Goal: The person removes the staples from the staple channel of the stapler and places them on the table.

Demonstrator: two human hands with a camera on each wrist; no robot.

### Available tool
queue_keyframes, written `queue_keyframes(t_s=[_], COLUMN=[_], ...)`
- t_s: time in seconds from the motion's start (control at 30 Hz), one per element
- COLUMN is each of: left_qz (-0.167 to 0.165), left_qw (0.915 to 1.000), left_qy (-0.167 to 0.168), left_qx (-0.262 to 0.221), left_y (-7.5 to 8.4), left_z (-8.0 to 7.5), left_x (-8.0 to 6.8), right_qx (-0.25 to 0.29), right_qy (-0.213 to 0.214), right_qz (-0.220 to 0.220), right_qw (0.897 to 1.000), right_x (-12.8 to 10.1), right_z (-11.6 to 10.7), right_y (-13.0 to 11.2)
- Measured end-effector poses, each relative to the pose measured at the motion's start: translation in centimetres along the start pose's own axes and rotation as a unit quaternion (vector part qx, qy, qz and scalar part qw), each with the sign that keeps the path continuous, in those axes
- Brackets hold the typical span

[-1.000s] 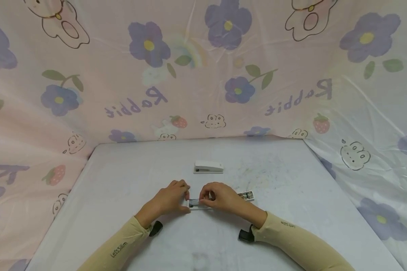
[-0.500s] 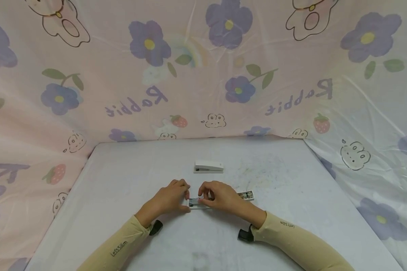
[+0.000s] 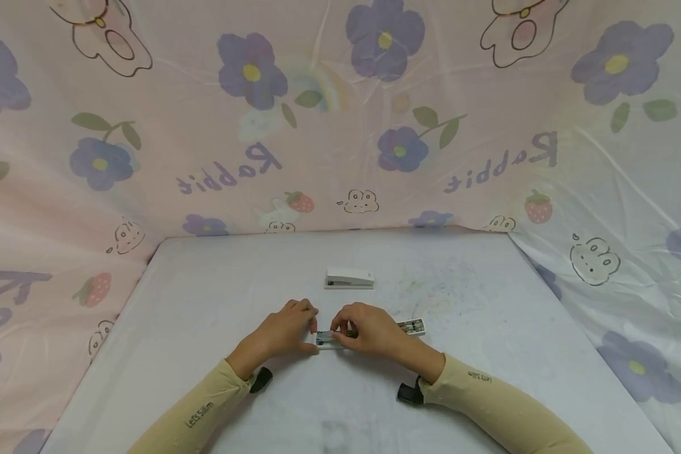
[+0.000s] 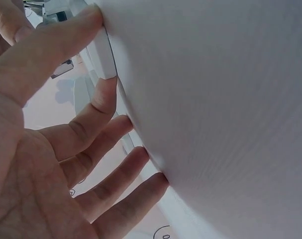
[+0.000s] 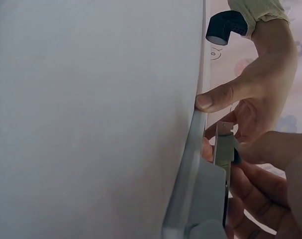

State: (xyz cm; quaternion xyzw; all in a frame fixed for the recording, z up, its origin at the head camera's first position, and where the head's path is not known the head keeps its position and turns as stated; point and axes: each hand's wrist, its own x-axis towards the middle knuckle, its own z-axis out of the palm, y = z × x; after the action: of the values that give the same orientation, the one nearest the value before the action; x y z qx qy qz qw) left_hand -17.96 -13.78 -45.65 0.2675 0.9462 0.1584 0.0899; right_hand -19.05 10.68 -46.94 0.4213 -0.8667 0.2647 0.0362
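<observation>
An opened white stapler point(image 3: 413, 326) lies on the table, its top arm swung back to the right. My left hand point(image 3: 286, 331) grips the front end of its base between thumb and index finger, while the other fingertips rest on the tabletop. My right hand point(image 3: 369, 329) is bent over the middle of the stapler and hides much of it. In the right wrist view, the metal staple channel point(image 5: 223, 144) stands above the white base. My right thumb and finger pinch a small dark piece point(image 5: 236, 153) beside that channel; its exact kind is unclear.
A second white stapler point(image 3: 349, 279), closed, stands farther back on the white table point(image 3: 232, 271). A patterned cloth point(image 3: 329, 157) hangs behind the table and along both sides. Black wrist cameras point(image 3: 411, 394) sit at the sleeve cuffs.
My right thumb and fingertips have shifted slightly left along the stapler, toward my left hand. The left hand keeps its hold, and the second stapler has stayed in place.
</observation>
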Motion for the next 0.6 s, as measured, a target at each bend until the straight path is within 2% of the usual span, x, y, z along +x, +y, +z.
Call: queue_keyframes(t_s=[0.23,0.6], left_qz=[-0.002,0.000], left_qw=[1.0000,1.0000], left_qy=[-0.002,-0.003], left_qx=[-0.003,0.006], left_y=[0.2,0.2], left_z=[-0.1,-0.2], left_x=[0.0,0.0], right_qx=[-0.006,0.036], right_qy=[0.008,0.013], right_qz=[0.001,0.017], right_qw=[1.000,0.999], right_x=[-0.3,-1.1], right_z=[-0.3,-0.8], right_y=[-0.1,0.4])
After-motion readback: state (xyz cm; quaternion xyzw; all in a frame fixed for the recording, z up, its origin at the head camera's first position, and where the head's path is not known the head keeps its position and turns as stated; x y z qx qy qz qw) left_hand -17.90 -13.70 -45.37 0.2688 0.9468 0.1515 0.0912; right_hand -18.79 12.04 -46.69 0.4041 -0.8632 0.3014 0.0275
